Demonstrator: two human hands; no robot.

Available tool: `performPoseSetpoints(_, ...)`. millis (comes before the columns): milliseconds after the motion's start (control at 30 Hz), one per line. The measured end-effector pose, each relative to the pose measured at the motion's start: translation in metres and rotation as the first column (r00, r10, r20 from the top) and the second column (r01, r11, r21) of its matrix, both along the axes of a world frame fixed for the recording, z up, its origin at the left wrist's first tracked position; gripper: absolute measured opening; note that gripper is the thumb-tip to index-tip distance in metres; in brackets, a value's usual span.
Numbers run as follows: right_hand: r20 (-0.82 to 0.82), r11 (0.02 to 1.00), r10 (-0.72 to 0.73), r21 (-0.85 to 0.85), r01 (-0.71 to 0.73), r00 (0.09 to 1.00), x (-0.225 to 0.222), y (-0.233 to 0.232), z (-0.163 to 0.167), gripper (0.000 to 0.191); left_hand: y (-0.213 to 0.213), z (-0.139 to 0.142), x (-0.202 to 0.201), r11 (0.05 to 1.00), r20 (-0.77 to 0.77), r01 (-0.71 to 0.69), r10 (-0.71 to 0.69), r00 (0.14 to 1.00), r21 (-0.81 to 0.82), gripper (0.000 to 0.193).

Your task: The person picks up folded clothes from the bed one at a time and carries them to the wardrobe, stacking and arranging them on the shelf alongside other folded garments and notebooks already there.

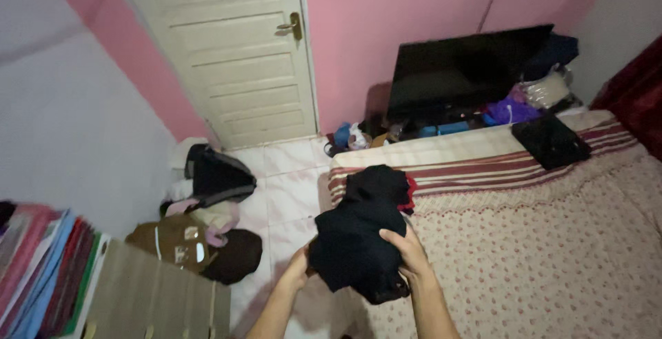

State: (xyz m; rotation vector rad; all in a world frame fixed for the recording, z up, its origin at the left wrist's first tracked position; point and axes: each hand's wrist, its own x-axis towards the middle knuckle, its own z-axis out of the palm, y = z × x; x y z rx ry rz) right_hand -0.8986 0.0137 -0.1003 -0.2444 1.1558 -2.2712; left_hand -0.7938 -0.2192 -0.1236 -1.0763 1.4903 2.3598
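Observation:
Both my hands hold a bundle of black cloth over the near left edge of the bed. My left hand grips it from below on the left side. My right hand lies on top of its right side, fingers curled over the fabric. A second dark garment with a red edge lies on the bed just beyond the bundle, touching the striped band of the cover.
A cream door stands shut in the pink wall. Bags and clothes are heaped on the tiled floor at left. A dark flat screen leans behind the bed. A black square item lies on the mattress. Stacked coloured folders fill the lower left.

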Motion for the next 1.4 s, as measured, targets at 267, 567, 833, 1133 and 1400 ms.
performPoseSetpoints(267, -0.076, 0.959, 0.265, 0.124, -0.255, 0.961, 0.127, 0.003, 0.019, 0.055, 0.026, 0.018, 0.129, 0.970, -0.307, -0.143, 0.199, 0.931, 0.195, 0.056)
performPoseSetpoints(567, 0.047, 0.976, 0.219, -0.013, -0.218, 0.975, 0.249, 0.033, 0.000, 0.059, 0.090, 0.027, 0.306, 0.708, -0.243, -0.169, 0.441, 0.864, 0.686, 0.085)
performPoseSetpoints(833, 0.076, 0.976, 0.174, 0.118, -0.182, 0.982, 0.302, 0.055, -0.029, 0.055, 0.100, -0.003, 0.404, 0.738, -0.215, -0.299, 0.513, 0.831, 0.605, 0.100)
performPoseSetpoints(1133, 0.092, 0.960, 0.164, 0.212, -0.180, 0.982, 0.344, 0.036, -0.031, 0.057, 0.105, -0.001, 0.464, 0.911, -0.491, -0.393, 0.402, 0.773, 0.128, 0.069)
performPoseSetpoints(1400, -0.084, 0.845, 0.504, 0.255, -0.470, 0.860, 0.364, 0.013, -0.019, 0.071, 0.108, 0.014, 0.512, 0.742, -0.522, -0.670, 0.580, 0.625, 0.022, 0.069)
